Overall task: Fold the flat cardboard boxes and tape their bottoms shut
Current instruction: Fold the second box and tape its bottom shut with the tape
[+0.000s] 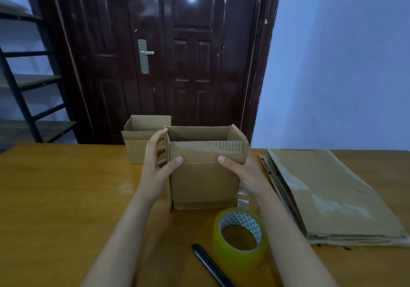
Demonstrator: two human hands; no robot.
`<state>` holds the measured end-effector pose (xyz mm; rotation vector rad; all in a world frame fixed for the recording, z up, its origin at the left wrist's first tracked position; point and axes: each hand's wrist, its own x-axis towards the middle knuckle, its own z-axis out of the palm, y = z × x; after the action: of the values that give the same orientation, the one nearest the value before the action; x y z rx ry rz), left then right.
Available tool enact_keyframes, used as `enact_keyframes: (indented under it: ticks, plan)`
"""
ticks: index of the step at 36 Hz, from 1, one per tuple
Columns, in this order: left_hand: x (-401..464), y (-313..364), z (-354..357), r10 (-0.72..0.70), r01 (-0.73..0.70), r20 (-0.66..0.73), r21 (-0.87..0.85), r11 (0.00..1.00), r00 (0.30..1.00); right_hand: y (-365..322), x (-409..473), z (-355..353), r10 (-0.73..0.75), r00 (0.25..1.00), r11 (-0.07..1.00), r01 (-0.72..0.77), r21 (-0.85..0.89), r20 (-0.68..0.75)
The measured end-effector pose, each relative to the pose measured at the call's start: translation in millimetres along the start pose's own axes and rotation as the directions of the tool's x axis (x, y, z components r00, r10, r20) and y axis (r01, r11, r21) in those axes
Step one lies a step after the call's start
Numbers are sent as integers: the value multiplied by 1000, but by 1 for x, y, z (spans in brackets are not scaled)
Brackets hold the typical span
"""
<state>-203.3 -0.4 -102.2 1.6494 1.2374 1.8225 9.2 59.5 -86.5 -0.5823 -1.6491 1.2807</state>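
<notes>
Holding the box (204,176) upright on the table (55,187), we grip it from both sides: the left hand (158,164) curls around the left wall with its thumb pressed on the front, and the right hand (241,169) does the same on the right wall. The box stands open at the top, just in front of a second box (142,140) that is already folded. We judge that this one is finished and must now be placed beside the other; to do it well, we should keep the pressure even on both walls so the thin cardboard does not bend, and set it down flat. The cardboard is brown and matte, and the torn front flap shows its corrugated ribs. A shiny strip, probably old tape, runs under that flap. Near us stands the tape (240,235), a yellowish glossy roll with a patterned core, and a black pen (210,264) lies just beside it. The flat stack (328,193) waits at the right, worn and smooth.
</notes>
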Motion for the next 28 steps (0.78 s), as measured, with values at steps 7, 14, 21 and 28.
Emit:
enact_keyframes:
  ticks: [7,14,21,28]
  plan:
    - [18,25,-15,-100,100,2,-60,993,995,-9,-1,-6,-12,999,999,11,34,44]
    - [26,50,-21,-190,179,36,204,963,981,-21,-1,-8,13,989,999,-18,35,150]
    - [26,54,-16,-230,210,71,218,953,971,-21,-2,-8,6,985,999,-13,40,174]
    - [30,52,-16,-294,263,193,171,950,936,-20,-1,-11,29,977,999,-25,-23,209]
